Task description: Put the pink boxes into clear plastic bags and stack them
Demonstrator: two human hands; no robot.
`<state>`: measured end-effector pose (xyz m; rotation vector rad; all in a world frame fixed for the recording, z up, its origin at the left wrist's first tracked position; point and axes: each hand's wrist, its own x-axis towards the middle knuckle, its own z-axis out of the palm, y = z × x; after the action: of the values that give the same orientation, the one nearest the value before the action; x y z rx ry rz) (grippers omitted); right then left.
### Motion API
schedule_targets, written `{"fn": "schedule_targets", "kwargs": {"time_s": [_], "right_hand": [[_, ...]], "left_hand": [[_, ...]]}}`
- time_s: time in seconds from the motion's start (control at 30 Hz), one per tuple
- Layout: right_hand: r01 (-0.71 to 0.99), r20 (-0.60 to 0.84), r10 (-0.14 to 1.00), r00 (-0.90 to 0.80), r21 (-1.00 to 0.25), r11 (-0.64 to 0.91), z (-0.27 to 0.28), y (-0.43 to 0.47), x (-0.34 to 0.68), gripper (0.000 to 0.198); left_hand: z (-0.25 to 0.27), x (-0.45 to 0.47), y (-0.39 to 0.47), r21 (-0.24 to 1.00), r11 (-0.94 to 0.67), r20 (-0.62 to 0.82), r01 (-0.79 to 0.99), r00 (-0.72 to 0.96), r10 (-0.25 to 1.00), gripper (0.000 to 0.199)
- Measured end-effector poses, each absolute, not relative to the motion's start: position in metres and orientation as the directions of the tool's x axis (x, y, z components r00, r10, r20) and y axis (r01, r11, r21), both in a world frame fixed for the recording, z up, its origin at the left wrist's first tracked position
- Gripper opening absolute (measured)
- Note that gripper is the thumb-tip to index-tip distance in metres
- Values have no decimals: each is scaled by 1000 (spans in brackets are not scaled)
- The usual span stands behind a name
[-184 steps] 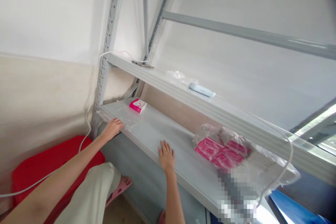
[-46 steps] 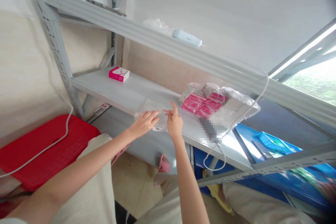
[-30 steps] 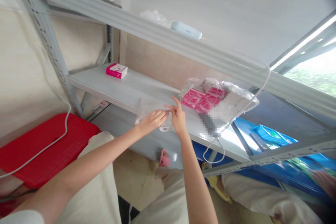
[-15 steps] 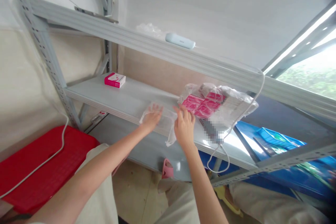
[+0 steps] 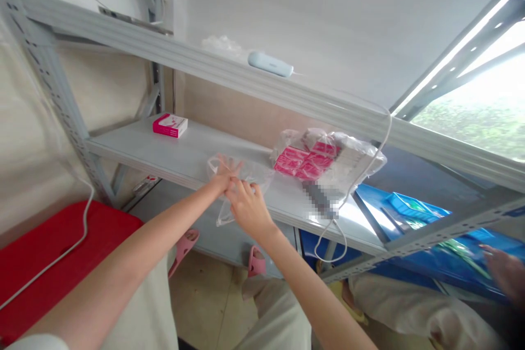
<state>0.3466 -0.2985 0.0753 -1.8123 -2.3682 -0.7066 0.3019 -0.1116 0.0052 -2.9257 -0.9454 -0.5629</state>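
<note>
Far left, a perforated grey metal upright (image 5: 57, 87) is set at the shelf end; near left, floor side is taken up by a red plastic piece (image 5: 61, 262) with a smooth top, crossed by a white cable (image 5: 86, 213). Overhead, the lower shelf (image 5: 135, 142) is roofed by a ribbed upper shelf beam (image 5: 184, 60), so reach from above is limited. On that upper level, crumpled clear film (image 5: 221, 45) and a rounded pale-blue device (image 5: 270, 64) are laid.

Lower shelf, far left: small pink-and-white carton (image 5: 170, 125), flat, crisp-edged. A strip of smooth grey surface is left between it and the clear bag (image 5: 262, 172).

Bag is placed mid-shelf, thin and wrinkled, one corner hung over the near edge. Left hand (image 5: 226, 172) is seen through the film, fingers spread. Right hand (image 5: 248, 205) is brought against the left wrist, fingers bent at the film; whether film is pinched can't be told. Hands together, crossing.

Just right, room is blocked by a bulky bag of pink packs (image 5: 305, 163), glossy and creased. Near it, a dark object (image 5: 320, 199) is pixelated, identity can't be told. A cable loop (image 5: 342, 254) is hung over the near edge. Far right, blue bins (image 5: 418, 208) are cut across by a slanted rail (image 5: 414, 232); a co-worker's hand (image 5: 506, 270) is blurred beside them.
</note>
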Motion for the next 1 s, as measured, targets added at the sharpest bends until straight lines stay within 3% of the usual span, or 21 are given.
{"fn": "schedule_targets", "kwargs": {"time_s": [0.13,0.2,0.3,0.37,0.47,0.63,0.7,0.87,1.0], "right_hand": [[848,304,823,-480,400,347,53,-309,319,27],[841,237,857,-458,427,332,39,-308,316,32],[911,176,959,-223,389,140,25,-304,322,39],[938,196,980,-31,343,-39,24,-302,330,39],[920,261,952,158,311,-238,31,-303,343,37],[883,402,862,308,217,-416,58,-312,357,31],[910,458,841,287,143,-388,67,-312,348,28],[997,561,825,-74,69,42,68,-282,297,21],[996,555,826,92,-46,-80,65,-242,308,24]], "left_hand": [[17,299,-119,32,-746,175,665,732,659,106],[22,302,-123,15,-735,165,678,724,670,102],[27,307,-127,-6,-744,214,668,728,652,72],[27,309,-126,-25,-753,235,658,736,635,64],[26,308,-121,-39,-772,236,634,757,610,67],[17,299,-113,-5,-802,293,597,768,570,72],[12,298,-111,27,-823,324,568,773,545,68],[5,305,-109,72,-837,348,542,773,531,45],[8,304,-108,69,-834,297,547,787,541,40]]}}
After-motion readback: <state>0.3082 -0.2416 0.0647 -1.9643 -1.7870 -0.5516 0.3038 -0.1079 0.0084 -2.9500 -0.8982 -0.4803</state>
